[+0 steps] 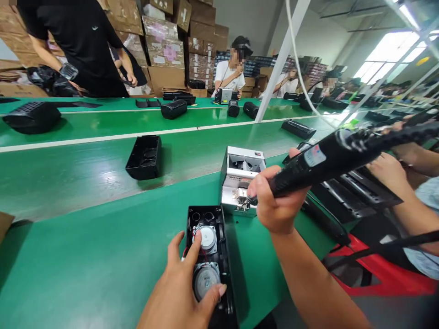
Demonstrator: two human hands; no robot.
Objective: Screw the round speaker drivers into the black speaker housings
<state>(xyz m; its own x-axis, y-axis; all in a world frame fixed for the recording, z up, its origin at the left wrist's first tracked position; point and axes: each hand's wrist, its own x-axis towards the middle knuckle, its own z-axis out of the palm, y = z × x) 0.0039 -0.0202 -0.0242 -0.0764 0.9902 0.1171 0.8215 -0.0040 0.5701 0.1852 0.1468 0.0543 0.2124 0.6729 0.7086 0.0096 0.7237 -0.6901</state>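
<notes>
My right hand (pixel 279 201) is wrapped around a black electric screwdriver (pixel 318 160), held at a slant. Its tip points down and left at the pick-up spot of a white screw feeder (pixel 242 176); whether it touches a screw cannot be told. My left hand (pixel 185 278) lies with spread fingers over an open black speaker housing (pixel 224 256). The index finger touches the upper round speaker driver (pixel 207 237), and the thumb lies at the right edge of the lower driver (pixel 206 279). Thin red wires run between the drivers. The housing's near end is partly hidden by my hand.
Another open black housing (pixel 144 157) sits on the green conveyor beyond the bench. More black speaker parts (pixel 32 116) lie along the far side. At right, a co-worker's hands (pixel 391 169) are near black casings and a red stool (pixel 373 269). A white post (pixel 281 64) rises behind the feeder.
</notes>
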